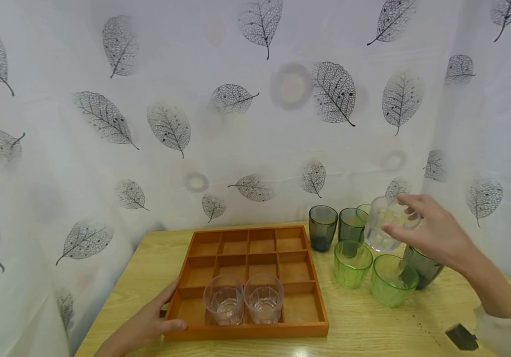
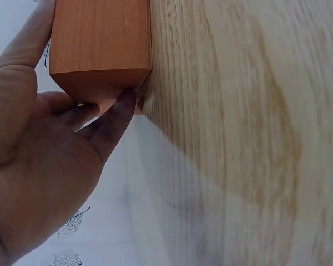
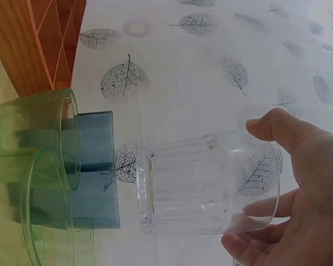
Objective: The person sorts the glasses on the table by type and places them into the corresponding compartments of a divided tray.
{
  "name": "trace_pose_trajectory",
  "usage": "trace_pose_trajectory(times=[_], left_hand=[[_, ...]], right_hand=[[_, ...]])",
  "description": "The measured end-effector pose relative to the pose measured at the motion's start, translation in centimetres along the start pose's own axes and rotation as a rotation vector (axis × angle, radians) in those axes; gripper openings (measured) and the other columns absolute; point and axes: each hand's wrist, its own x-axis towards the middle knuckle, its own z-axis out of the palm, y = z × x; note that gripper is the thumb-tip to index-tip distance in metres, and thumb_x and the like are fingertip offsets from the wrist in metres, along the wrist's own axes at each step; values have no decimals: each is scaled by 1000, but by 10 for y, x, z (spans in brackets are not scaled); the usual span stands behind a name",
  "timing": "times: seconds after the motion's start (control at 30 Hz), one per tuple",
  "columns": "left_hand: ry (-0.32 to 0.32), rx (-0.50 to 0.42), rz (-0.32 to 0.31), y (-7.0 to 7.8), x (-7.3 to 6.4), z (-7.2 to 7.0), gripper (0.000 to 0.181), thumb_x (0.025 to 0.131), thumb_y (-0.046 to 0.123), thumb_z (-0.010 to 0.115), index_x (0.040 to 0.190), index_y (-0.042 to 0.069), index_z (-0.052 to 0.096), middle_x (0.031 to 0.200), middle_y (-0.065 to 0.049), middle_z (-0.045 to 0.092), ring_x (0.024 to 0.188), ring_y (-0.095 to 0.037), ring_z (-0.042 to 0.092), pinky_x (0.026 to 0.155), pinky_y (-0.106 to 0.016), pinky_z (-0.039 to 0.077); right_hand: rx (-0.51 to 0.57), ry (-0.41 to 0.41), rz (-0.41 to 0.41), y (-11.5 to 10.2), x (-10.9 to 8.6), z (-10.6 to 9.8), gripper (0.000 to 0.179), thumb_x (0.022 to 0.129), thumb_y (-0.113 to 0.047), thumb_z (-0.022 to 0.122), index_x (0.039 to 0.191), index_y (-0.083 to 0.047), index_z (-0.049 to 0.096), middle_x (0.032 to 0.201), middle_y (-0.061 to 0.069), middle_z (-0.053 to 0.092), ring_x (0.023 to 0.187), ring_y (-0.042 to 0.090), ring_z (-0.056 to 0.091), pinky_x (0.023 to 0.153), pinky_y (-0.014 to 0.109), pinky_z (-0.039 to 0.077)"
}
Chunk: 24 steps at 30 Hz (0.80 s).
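Right hand (image 1: 435,230) pinches clear cup (image 1: 377,228) by its rim, base down, aloft at tray's (image 1: 246,333) 2 o'clock. Left hand (image 1: 150,317) grips tray's 8 o'clock corner. Probably light, stiff, slick, maybe breakable; rim or upper wall looks best hold.

From where I stand, a clear, ribbed tumbler (image 1: 376,234) hangs mouth up to the tray's right, its rim pinched by the right hand (image 1: 438,233). The orange-brown wooden tray (image 1: 291,331), divided into compartments, lies flat on the tabletop (image 1: 148,263), left hand (image 1: 150,317) gripping its near-left corner; two clear glasses (image 1: 265,307) stand upright in its near row.
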Motion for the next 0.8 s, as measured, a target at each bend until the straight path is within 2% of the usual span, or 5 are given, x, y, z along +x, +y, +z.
trace_pose_trajectory(times=[0.23, 0.37, 0.43, 0.57, 0.8], left_hand=[[9, 8, 18, 0, 0, 0, 104, 98, 23, 75, 164, -1, -2, 163, -40, 3, 133, -55, 45, 94, -42, 55], [11, 7, 21, -1, 0, 1, 104, 97, 23, 75, 165, 0, -1, 163, -41, 3, 133, -55, 45, 94, -42, 55], [6, 4, 17, -2, 0, 0, 104, 98, 24, 74, 165, 0, -2, 163, -40, 4, 134, -55, 44, 94, -43, 55], [-2, 1, 7, -2, 1, 0, 104, 99, 25, 74, 165, 1, -3, 164, -40, 3, 136, -56, 41, 95, -43, 53], [0, 2, -7, 0, 1, 0, 104, 99, 26, 74, 165, 1, -3, 164, -39, 3, 136, -55, 40, 97, -48, 53]], right_hand=[[11, 35, -80, -12, -11, 9, 80, 86, -32, 85, 148, 5, 50, 133, 22, 56, 102, 33, 56, 69, 38, 47], [26, 43, -107, -22, -15, 16, 80, 83, -31, 88, 146, 6, 53, 129, 18, 58, 101, 28, 55, 73, 42, 47], [35, 31, -108, -27, -17, 19, 81, 83, -31, 88, 145, 6, 53, 128, 14, 57, 101, 27, 54, 74, 44, 46], [31, 12, -120, -39, -20, 27, 80, 82, -34, 89, 144, 3, 55, 124, 10, 58, 101, 24, 54, 72, 41, 47], [75, -40, -143, -57, -24, 43, 80, 83, -37, 88, 145, 1, 55, 130, 9, 57, 103, 22, 54, 74, 37, 51]])
